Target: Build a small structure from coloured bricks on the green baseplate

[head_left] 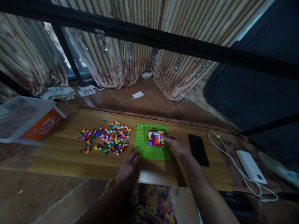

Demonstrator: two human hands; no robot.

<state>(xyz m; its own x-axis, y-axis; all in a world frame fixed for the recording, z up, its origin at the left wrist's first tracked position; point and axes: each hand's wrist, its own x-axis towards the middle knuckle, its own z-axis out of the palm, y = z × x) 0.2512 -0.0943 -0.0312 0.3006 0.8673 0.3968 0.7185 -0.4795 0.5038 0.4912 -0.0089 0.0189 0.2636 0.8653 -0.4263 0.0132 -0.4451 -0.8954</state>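
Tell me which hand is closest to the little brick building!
The right hand: it reaches right up to the brick building's right side. The left hand is farther away, by the near left corner of the green baseplate.

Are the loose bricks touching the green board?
Apart: the head view shows a strip of wooden table between the loose bricks and the green board.

This looks like a home, with striped curtains (113, 67), tiled floor (153, 101) and toy bricks (114, 137).
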